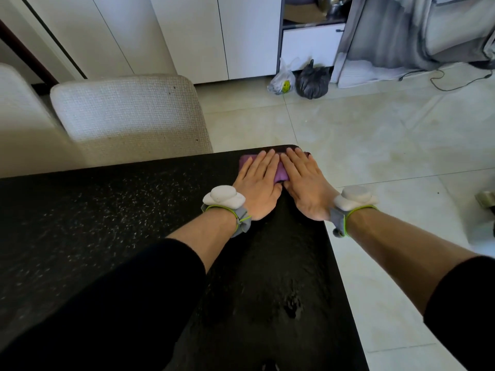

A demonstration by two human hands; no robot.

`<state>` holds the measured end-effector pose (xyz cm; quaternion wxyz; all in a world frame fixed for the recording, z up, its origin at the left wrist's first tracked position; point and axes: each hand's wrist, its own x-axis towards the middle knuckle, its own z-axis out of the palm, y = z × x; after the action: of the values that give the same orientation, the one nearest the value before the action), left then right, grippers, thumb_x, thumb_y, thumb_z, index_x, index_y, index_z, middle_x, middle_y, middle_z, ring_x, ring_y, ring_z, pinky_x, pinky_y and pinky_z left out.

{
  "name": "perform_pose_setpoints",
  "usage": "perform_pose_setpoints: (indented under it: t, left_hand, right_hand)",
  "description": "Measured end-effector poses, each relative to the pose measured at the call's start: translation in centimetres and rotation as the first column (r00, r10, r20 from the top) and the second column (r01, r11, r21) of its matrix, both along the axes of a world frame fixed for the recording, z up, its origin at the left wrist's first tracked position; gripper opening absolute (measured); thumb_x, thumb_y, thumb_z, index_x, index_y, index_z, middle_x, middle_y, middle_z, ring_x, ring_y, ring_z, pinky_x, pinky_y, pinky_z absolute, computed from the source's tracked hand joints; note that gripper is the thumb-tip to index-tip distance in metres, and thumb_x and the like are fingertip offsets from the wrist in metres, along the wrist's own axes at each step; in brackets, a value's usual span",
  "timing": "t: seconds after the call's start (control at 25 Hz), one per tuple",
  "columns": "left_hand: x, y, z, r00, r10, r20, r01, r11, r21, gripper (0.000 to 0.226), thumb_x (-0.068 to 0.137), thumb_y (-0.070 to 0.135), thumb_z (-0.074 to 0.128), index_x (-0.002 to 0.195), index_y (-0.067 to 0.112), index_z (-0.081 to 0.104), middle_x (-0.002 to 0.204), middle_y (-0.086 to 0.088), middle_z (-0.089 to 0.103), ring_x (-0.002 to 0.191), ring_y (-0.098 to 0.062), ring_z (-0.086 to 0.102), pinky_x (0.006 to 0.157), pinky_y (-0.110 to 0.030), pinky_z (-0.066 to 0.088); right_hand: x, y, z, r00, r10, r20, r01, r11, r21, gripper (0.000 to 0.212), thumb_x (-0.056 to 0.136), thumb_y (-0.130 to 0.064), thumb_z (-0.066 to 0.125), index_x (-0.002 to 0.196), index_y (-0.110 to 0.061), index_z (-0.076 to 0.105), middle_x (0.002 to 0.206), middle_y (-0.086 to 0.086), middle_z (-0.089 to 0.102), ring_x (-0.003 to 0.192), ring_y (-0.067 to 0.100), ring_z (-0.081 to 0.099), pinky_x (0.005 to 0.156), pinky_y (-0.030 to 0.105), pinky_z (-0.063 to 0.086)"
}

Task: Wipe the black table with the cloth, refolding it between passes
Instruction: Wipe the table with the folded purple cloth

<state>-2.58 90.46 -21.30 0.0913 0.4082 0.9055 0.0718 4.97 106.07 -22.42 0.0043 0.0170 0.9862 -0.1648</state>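
Palms down, fingers straight and close together: my left hand (pixel 258 183) and my right hand (pixel 304 183) both lie flat on the purple cloth (pixel 247 161), pressing it to the black table (pixel 107 223) and curling round nothing. The hands sit side by side, thumbs nearly meeting toward six o'clock, and the folded cloth shows only as a strip between them and a flap out at ten o'clock from my left knuckles. The cloth sits at the table's far right corner, at about twelve o'clock from me, and my fingertips reach almost to the far edge. The rounded corner is just beside my right little finger, and the right edge runs back toward five o'clock directly under my right wrist. The tabletop spreads wide toward nine o'clock and back toward six. The surface is speckled, and a wet sheen (pixel 292 303) lies between my forearms. Each wrist carries a grey band with a white puck (pixel 224 198). Beyond the far edge, at ten o'clock, a beige woven chair (pixel 128 113) stands close against the table. Pale floor tiles (pixel 388 135) fill the room from one to four o'clock. Up at twelve o'clock a clear plastic bag (pixel 282 81) and a dark bag (pixel 313 83) rest against white cabinets (pixel 187 36).
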Motion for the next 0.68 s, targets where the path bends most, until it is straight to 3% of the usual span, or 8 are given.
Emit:
perform_pose_setpoints:
  t: [0.24, 0.48, 0.56, 0.6, 0.68]
  left_hand:
    - [7.2, -4.2, 1.5, 0.99, -0.042, 0.133, 0.051, 0.997, -0.065, 0.072, 0.106, 0.043, 0.029, 0.16, 0.014, -0.009, 0.168, -0.002, -0.014, 0.154, -0.016, -0.016, 0.121, -0.034, -0.015]
    - [12.1, -8.9, 2.0, 0.969, -0.149, 0.195, 0.159, 0.986, -0.04, 0.082, 0.103, 0.034, 0.044, 0.159, 0.013, -0.011, 0.168, -0.003, -0.015, 0.154, -0.016, -0.016, 0.124, -0.032, -0.013]
    - [12.9, -10.4, 2.3, 0.959, -0.165, 0.229, 0.152, 0.985, 0.077, 0.082, 0.099, 0.028, 0.055, 0.161, 0.013, 0.003, 0.169, -0.002, 0.0, 0.155, -0.015, -0.003, 0.118, -0.018, -0.014]
    - [12.9, -11.2, 2.6, 0.956, -0.143, 0.256, 0.112, 0.985, 0.132, 0.078, 0.096, 0.026, 0.06, 0.16, 0.015, 0.017, 0.168, 0.001, 0.012, 0.154, -0.014, 0.01, 0.118, -0.014, -0.006]
    - [12.5, -12.4, 3.4, 0.966, -0.094, 0.239, 0.045, 0.978, 0.203, 0.057, 0.091, 0.027, 0.067, 0.144, 0.022, 0.049, 0.152, 0.01, 0.04, 0.136, -0.014, 0.044, 0.116, -0.023, 0.031]
  right_hand:
    - [8.0, -4.2, 1.2, 0.997, 0.012, 0.079, -0.012, 1.0, 0.001, 0.062, 0.109, -0.031, 0.027, 0.16, -0.01, -0.002, 0.168, 0.01, -0.009, 0.154, 0.023, -0.017, 0.121, 0.029, -0.018]
    - [13.9, -7.4, 2.3, 0.99, 0.028, 0.139, -0.026, 0.999, -0.02, 0.065, 0.109, -0.034, 0.029, 0.161, -0.012, -0.003, 0.169, 0.007, -0.009, 0.155, 0.02, -0.015, 0.121, 0.027, -0.016]
    - [15.0, -8.1, 3.6, 0.991, 0.031, 0.132, -0.02, 0.996, -0.086, 0.067, 0.106, -0.03, 0.042, 0.16, -0.007, 0.01, 0.168, 0.011, 0.011, 0.156, 0.024, 0.003, 0.125, 0.028, -0.003]
    - [15.2, -8.1, 4.4, 0.99, 0.031, 0.139, -0.013, 0.992, -0.129, 0.065, 0.103, -0.027, 0.05, 0.156, -0.006, 0.021, 0.164, 0.013, 0.024, 0.154, 0.027, 0.017, 0.126, 0.031, 0.008]
    - [15.1, -7.6, 5.6, 0.989, 0.046, 0.14, -0.021, 0.984, -0.176, 0.043, 0.097, -0.022, 0.059, 0.134, -0.011, 0.042, 0.149, 0.012, 0.046, 0.138, 0.032, 0.042, 0.118, 0.038, 0.034]
